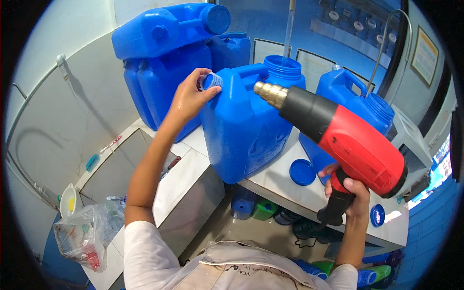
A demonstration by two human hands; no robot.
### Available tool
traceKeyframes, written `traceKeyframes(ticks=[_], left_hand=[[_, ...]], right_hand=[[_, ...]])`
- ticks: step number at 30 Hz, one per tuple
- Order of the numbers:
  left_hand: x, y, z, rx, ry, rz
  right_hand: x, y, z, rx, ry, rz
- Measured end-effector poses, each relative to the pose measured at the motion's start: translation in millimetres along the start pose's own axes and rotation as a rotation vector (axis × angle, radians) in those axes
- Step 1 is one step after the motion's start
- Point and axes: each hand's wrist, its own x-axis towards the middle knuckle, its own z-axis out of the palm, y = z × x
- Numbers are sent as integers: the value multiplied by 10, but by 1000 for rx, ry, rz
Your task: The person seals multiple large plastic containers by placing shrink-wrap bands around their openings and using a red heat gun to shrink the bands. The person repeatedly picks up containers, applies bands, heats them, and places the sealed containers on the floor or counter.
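Note:
My left hand [187,99] is closed round a clear printed plastic band [217,81] at the small blue spout cap [208,80] of a blue water jug [237,128]. That jug stands upright on the counter, and its wide mouth [283,65] is uncapped. A clear vertical column, water or a tube, comes down into the mouth; I cannot tell which. In my right hand [356,195] is the black handle of a red and black heat gun [360,145]. Its metal nozzle [270,94] points left toward the jug's top, apart from the band.
More blue jugs [166,63] are stacked at the back left. Another uncapped jug [345,99] stands behind the heat gun. Two blue lids [303,172] lie on the white counter [270,186]. A plastic bag [89,227] sits at the lower left, and several containers stand below the counter.

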Motion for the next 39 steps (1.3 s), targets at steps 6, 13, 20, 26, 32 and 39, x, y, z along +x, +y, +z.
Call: traceKeyframes(ticks=[6,13,20,26,32,39], left_hand=[[-247,-44,550,-360,474,-56],[-297,-96,770,-446,656,-126],[-362,66,681,-171,640,-252],[-388,93,672,-122,642,-272],[-416,45,711,-123,600,-274],[-489,-53,768,-178,556,-160]], right_hand=[[268,-220,364,-156,-47,28],[452,-496,664,-254,-81,110],[524,-710,895,-397,-24,96],[579,-866,1140,-471,-38,105],[521,-937,1320,-575,-68,93],[394,-888,1185,-519,-22,119]])
